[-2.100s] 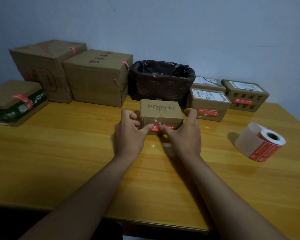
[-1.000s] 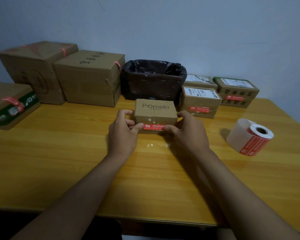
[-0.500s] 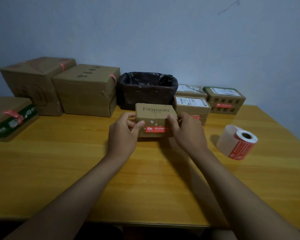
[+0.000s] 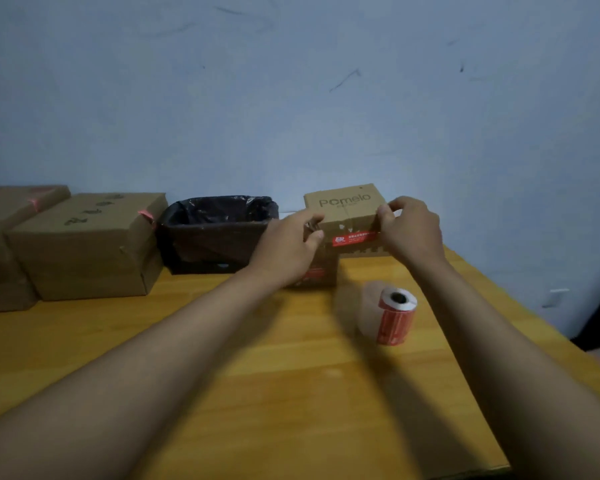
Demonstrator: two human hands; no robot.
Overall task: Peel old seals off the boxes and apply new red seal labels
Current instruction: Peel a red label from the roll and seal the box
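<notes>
I am holding the Pomelo box [image 4: 347,216] between both hands: my left hand [image 4: 286,249] is gripping its left end with thumb and curled fingers, and my right hand [image 4: 411,230] is curling over its right end. A red seal label [image 4: 354,238] is sitting across its front face. Half a second ago this box was resting on the worktop [image 4: 291,393] in front of me; now I am carrying it raised, over toward the small boxes [image 4: 321,271] at the back right, which my hands are mostly hiding. The label roll [image 4: 394,317] is lying just below my right wrist, nearer me than before. Beyond my left hand the black-lined bin [image 4: 219,233] is standing against the wall, with two large cartons [image 4: 84,247] beside it on the left. The worktop is yellow wood grain, and the wall [image 4: 291,98] behind is pale blue with dark scuffs.
</notes>
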